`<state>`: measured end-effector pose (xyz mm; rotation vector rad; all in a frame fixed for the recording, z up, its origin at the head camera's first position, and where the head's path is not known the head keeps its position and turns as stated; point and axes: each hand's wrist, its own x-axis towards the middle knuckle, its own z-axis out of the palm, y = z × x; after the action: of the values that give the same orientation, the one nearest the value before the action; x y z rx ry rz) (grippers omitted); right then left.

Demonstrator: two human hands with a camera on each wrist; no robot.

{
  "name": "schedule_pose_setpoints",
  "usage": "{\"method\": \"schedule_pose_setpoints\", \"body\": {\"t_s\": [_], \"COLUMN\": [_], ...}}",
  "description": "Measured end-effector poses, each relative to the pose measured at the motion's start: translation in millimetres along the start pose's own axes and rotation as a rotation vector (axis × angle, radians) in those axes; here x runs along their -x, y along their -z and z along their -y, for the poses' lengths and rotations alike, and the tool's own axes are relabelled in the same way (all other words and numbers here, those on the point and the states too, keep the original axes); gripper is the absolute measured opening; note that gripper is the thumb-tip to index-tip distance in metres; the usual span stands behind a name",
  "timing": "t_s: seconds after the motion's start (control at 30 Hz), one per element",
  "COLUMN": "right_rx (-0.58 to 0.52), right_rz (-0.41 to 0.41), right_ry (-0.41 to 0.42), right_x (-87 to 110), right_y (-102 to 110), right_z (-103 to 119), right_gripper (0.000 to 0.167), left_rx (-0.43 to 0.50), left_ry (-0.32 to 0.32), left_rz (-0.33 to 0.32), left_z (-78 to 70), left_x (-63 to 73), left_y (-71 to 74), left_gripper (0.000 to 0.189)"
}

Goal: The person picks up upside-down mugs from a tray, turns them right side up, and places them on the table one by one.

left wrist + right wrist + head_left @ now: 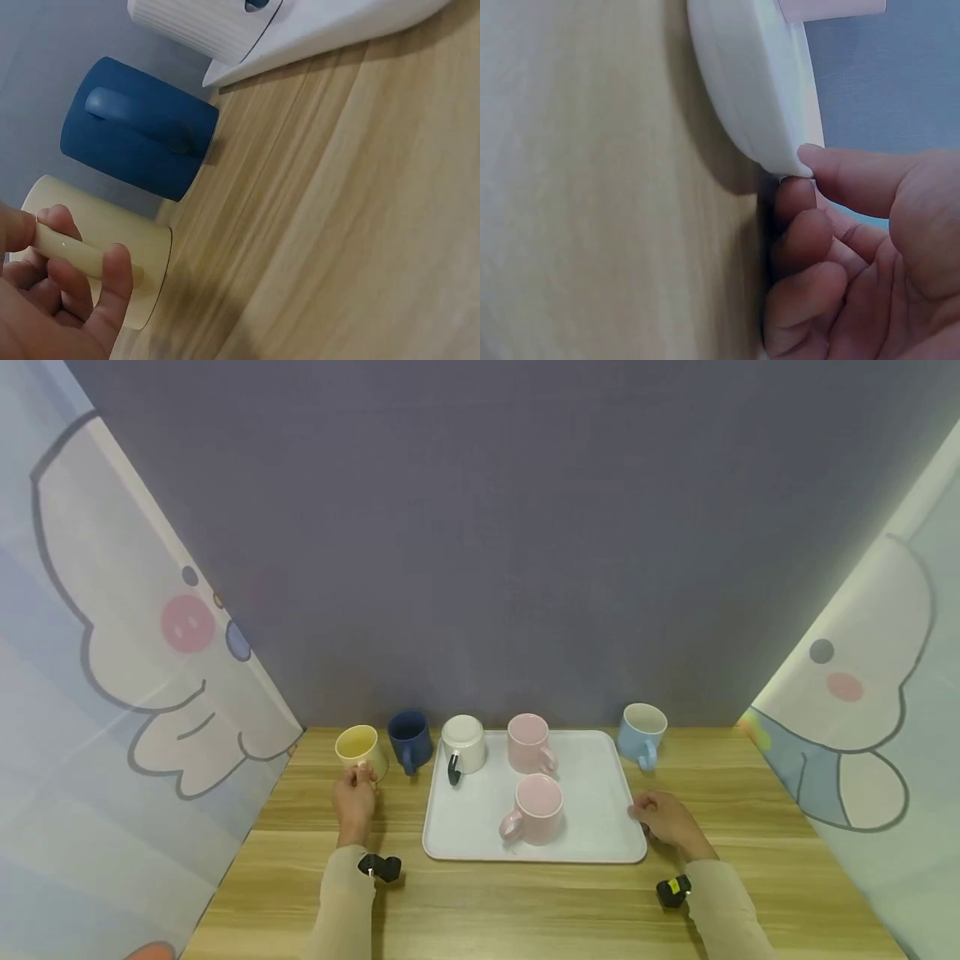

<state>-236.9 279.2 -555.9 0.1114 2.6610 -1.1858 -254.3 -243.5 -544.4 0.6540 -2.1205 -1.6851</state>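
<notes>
My left hand (355, 795) grips the handle of a yellow mug (362, 746), which stands upright at the far left; thumb and fingers wrap the handle (71, 253) in the left wrist view. Just right of it is a dark blue mug (409, 737). My right hand (667, 818) pinches the right rim of a white tray (600, 827), thumb (855, 176) on top and fingers curled beneath. On the tray, upside down, are a white mug (464, 741) with a black handle and two pink mugs (529, 745), the nearer pink mug (538, 808) with its handle leftward.
A light blue mug (642, 732) stands upright behind my right hand, beyond the tray's right side. The wooden table (480, 910) ends at a dark grey wall (480, 543). Cartoon-printed curtains (112, 793) flank both sides.
</notes>
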Motion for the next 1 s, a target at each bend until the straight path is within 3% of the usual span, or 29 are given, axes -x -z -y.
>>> {"method": "schedule_pose_setpoints", "body": {"t_s": [0.17,0.4,0.63,0.83,0.93,1.0], "right_rx": [0.008,0.041,0.041,0.063,0.082,0.096], "right_rz": [-0.006,-0.017,-0.031,-0.042,-0.050,-0.051], "right_ry": [-0.002,0.011,0.017,0.030,0.040,0.043], "right_x": [-0.9,-0.3,0.7,-0.3,-0.7,-0.9], "right_y": [-0.7,-3.0,-4.1,-5.4,-5.2,-5.1], "right_z": [-0.4,0.6,-0.2,-1.9,-2.2,-2.0], "right_gripper": [0.019,0.017,0.016,0.015,0.015,0.015], "left_rx": [0.006,-0.073,-0.227,-0.178,-0.169,-0.177], "left_ry": [0.017,-0.003,-0.161,-0.172,-0.242,-0.297], "left_rz": [0.006,-0.025,-0.162,-0.280,-0.320,-0.306], "left_z": [-0.2,-2.6,1.1,-6.8,-14.0,-19.1], "left_x": [-0.1,-0.1,7.0,23.7,31.7,36.4], "left_y": [0.9,1.2,-8.2,-18.4,-26.7,-33.7], "left_gripper": [0.038,0.037,0.031,0.024,0.022,0.018]}}
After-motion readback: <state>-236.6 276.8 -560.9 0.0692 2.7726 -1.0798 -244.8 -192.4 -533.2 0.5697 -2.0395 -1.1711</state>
